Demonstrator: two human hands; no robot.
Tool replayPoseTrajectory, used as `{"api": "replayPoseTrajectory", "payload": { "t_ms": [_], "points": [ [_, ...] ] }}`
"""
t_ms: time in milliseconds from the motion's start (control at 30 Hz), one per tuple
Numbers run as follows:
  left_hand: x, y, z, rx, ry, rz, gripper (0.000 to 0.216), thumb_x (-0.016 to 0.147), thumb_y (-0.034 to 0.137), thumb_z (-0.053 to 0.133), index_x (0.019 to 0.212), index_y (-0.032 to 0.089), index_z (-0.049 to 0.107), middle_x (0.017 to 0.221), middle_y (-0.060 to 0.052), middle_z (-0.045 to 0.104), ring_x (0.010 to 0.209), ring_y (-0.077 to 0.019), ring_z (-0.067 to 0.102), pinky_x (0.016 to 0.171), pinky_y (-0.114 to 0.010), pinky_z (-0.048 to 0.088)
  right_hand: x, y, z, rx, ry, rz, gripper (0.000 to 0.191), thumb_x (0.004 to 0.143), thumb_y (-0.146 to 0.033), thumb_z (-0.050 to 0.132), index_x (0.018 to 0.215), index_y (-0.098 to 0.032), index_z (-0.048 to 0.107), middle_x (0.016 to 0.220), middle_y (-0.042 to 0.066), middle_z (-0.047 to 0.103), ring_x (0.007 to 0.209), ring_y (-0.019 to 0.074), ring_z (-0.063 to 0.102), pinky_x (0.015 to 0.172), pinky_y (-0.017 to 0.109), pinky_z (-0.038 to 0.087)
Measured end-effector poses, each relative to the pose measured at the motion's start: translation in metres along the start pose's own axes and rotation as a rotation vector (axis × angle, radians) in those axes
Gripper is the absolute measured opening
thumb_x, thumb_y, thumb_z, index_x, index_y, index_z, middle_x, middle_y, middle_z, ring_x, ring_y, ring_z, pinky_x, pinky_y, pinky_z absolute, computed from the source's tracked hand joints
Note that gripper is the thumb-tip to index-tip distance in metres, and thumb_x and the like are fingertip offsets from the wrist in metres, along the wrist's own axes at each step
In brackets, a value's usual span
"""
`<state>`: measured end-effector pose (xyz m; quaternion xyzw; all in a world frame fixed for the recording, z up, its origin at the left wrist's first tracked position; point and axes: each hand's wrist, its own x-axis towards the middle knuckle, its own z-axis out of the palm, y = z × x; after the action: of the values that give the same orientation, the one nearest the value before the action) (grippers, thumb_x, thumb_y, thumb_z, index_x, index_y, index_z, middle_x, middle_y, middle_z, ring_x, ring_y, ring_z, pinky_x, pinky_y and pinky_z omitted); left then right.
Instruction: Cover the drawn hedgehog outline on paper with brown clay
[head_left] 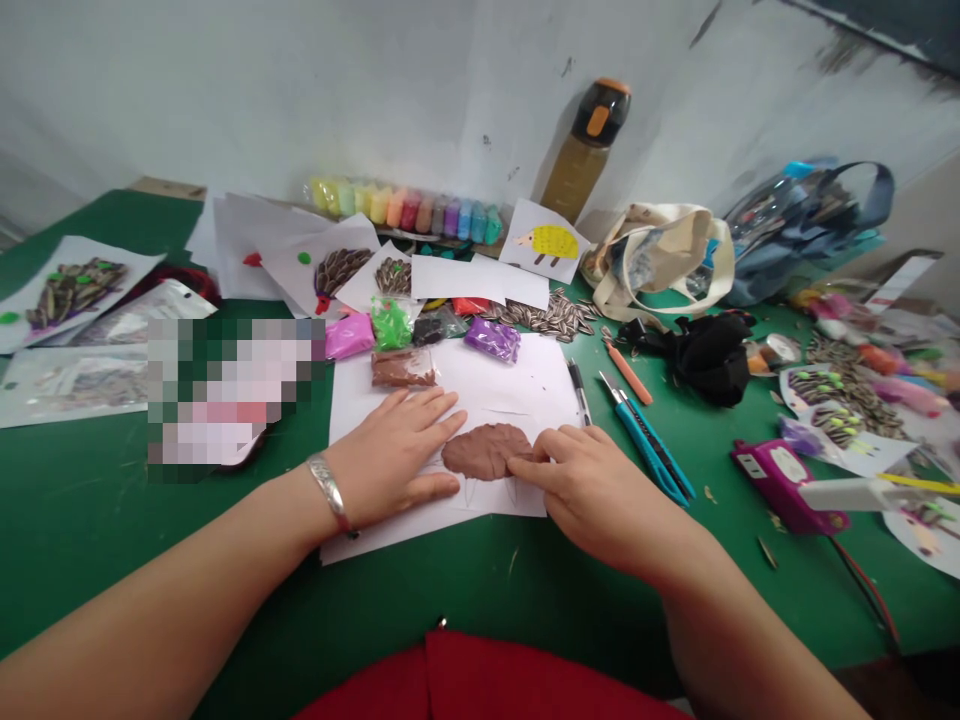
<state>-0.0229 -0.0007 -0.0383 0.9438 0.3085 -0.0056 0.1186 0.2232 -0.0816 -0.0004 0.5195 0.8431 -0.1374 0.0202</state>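
My left hand (394,455) lies flat on the white paper (525,385), fingers stretched out and slightly apart, their tips just touching the left edge of the flattened brown clay (486,449). My right hand (592,490) has its fingers held together, clamped on nothing, their tips pressing down on the clay's right edge. Beyond my left fingertips lies a brown clay packet (403,368), and just right of my right knuckles a blue utility knife (651,444) rests on the green table (97,500).
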Motion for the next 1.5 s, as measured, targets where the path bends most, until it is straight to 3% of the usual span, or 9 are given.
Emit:
{"api": "replayPoseTrajectory", "payload": {
  "t_ms": [300, 467, 933, 1067, 1500],
  "points": [
    [0.000, 0.000, 0.000, -0.014, -0.004, -0.002, 0.065, 0.089, 0.057, 0.050, 0.141, 0.018, 0.043, 0.152, -0.013, 0.034, 0.140, -0.0327, 0.029, 0.112, -0.051, 0.021, 0.000, -0.007, -0.004, 0.044, 0.065, -0.033, 0.050, 0.084, -0.004, 0.044, 0.122, -0.033, 0.060, 0.101, 0.004, 0.059, 0.091, 0.0202, 0.048, 0.083, 0.036, 0.029],
    [-0.001, -0.001, 0.001, -0.020, 0.007, 0.006, 0.065, 0.089, 0.058, 0.049, 0.140, 0.018, 0.044, 0.152, -0.013, 0.035, 0.140, -0.0330, 0.029, 0.113, -0.051, 0.021, 0.003, -0.012, 0.000, 0.012, 0.020, -0.059, 0.042, 0.086, -0.009, 0.048, 0.116, -0.032, 0.064, 0.097, 0.004, 0.060, 0.085, 0.0204, 0.047, 0.079, 0.035, 0.030],
    [0.000, 0.000, 0.000, -0.003, 0.011, 0.009, 0.065, 0.088, 0.056, 0.051, 0.139, 0.017, 0.044, 0.151, -0.014, 0.036, 0.140, -0.0326, 0.030, 0.113, -0.049, 0.021, 0.014, -0.010, 0.009, -0.112, 0.158, 0.020, 0.036, 0.087, -0.008, 0.045, 0.111, -0.028, 0.063, 0.089, 0.005, 0.057, 0.084, 0.0206, 0.047, 0.081, 0.037, 0.026],
    [-0.001, 0.001, 0.001, -0.015, 0.024, 0.007, 0.064, 0.088, 0.056, 0.051, 0.139, 0.018, 0.045, 0.151, -0.014, 0.037, 0.140, -0.0326, 0.030, 0.113, -0.049, 0.021, 0.016, -0.010, 0.009, -0.122, 0.139, 0.036, 0.033, 0.085, -0.008, 0.047, 0.105, -0.026, 0.065, 0.088, 0.005, 0.057, 0.084, 0.0209, 0.046, 0.080, 0.037, 0.026],
    [0.000, 0.002, -0.001, -0.010, 0.000, -0.003, 0.064, 0.088, 0.055, 0.052, 0.139, 0.017, 0.045, 0.151, -0.014, 0.036, 0.140, -0.0332, 0.030, 0.112, -0.051, 0.021, 0.022, 0.000, 0.017, -0.127, 0.220, 0.072, 0.045, 0.085, -0.007, 0.044, 0.122, -0.027, 0.061, 0.101, 0.008, 0.059, 0.092, 0.0235, 0.047, 0.086, 0.040, 0.028]
  ]
}}
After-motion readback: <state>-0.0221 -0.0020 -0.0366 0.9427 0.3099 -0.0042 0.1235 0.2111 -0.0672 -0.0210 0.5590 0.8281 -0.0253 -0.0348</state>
